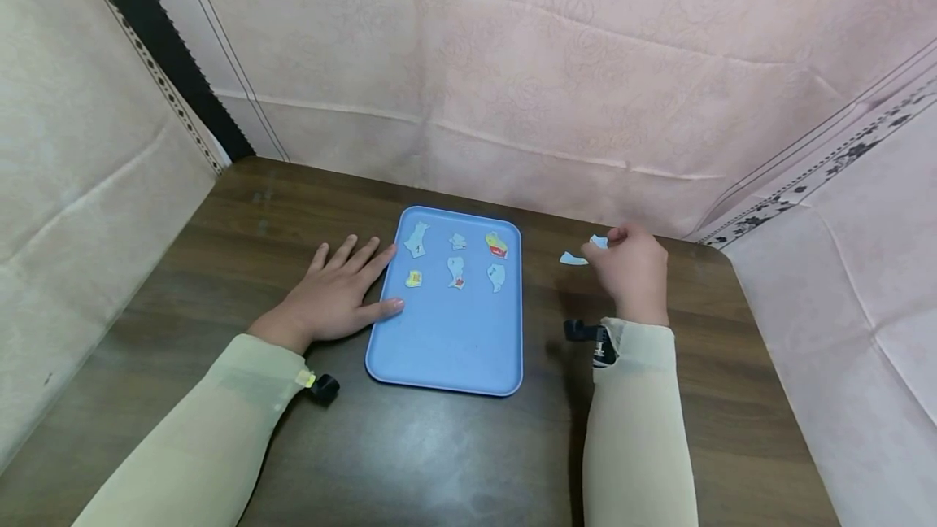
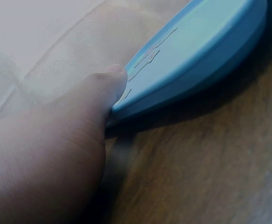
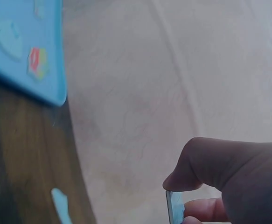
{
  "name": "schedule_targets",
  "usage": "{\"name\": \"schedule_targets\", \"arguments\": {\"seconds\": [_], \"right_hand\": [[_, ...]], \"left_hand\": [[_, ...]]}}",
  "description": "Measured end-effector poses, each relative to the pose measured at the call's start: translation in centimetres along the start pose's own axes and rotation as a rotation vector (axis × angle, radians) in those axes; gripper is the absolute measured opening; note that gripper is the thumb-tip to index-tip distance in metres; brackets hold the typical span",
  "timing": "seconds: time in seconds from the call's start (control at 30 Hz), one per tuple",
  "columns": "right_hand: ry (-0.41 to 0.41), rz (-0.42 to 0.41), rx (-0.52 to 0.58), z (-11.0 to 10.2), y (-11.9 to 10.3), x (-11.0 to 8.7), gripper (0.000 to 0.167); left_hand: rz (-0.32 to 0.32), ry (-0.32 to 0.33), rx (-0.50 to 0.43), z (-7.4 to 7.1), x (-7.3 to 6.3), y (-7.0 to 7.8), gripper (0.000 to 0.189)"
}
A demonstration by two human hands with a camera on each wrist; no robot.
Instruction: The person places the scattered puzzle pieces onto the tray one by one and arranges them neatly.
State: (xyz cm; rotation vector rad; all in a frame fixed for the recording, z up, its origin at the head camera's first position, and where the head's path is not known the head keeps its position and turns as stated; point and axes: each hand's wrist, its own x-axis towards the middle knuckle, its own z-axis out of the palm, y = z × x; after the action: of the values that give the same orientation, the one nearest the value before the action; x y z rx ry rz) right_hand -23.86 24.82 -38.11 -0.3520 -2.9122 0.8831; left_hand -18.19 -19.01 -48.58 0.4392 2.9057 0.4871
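Note:
A blue tray (image 1: 446,344) lies on the table with several flat puzzle pieces on its far half, among them a yellow-and-red one (image 1: 496,245) and a pale blue one (image 1: 416,240). My left hand (image 1: 329,295) rests with spread fingers at the tray's left side, its thumb (image 2: 112,81) over the rim. To the right of the tray, my right hand (image 1: 633,273) pinches a light-blue puzzle piece (image 3: 175,207) between thumb and fingers, held on edge in the right wrist view. Another light-blue piece (image 1: 573,259) lies on the table just left of that hand.
The dark wooden table (image 1: 454,462) is bordered by pale patterned cloth (image 1: 512,88) at the back and on both sides. The cloth at the back hangs close behind the right hand. Small black wrist cameras sit on both sleeves.

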Motion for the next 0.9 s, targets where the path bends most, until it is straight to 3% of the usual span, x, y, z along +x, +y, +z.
{"name": "schedule_targets", "arguments": {"seconds": [0.3,0.47,0.9], "right_hand": [[0.001,-0.091,0.055,-0.3,-3.3,-2.7,0.04],[-0.039,-0.161,0.076,-0.1,-5.2,-4.3,0.037],[-0.181,-0.286,0.115,3.5,-9.4,-7.8,0.032]], "left_hand": [[-0.002,-0.001,-0.002,0.1,-0.1,0.0,0.101],[-0.003,-0.001,-0.001,0.1,-0.2,0.0,0.101],[-0.001,0.006,0.003,0.1,0.0,-0.1,0.103]]}}
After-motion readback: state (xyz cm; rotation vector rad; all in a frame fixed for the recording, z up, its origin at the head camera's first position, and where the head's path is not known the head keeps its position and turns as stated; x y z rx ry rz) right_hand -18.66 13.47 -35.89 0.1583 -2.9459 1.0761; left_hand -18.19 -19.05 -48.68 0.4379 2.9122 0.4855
